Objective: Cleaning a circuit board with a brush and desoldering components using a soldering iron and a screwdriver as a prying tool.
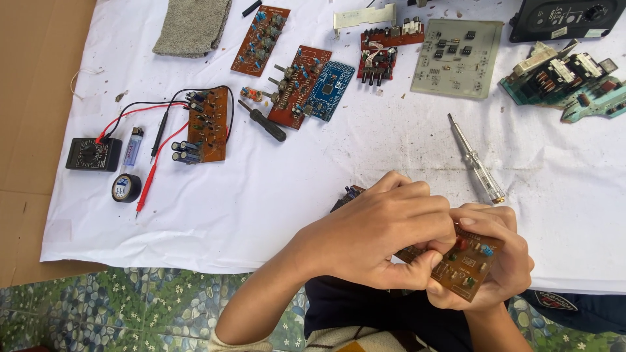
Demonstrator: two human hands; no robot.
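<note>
Both hands, left hand [381, 234] and right hand [492, 261], have fingers clamped around a brown circuit board [466, 264] at the tabletop's [261, 195] near edge.

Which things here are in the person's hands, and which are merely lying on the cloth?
In hand:
- brown circuit board, held by left hand and right hand

Lying about:
- clear-handled screwdriver
- black multimeter
- black tape roll
- blue circuit board
- grey folded cloth

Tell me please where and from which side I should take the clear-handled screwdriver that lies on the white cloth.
Grip the screwdriver by its clear handle, the thicker end that lies nearer the hands. It lies flat and slanted, its metal shaft pointing up-left. Probably come from above with the right hand, fingers across the handle; the white cloth beside it is bare.
</note>
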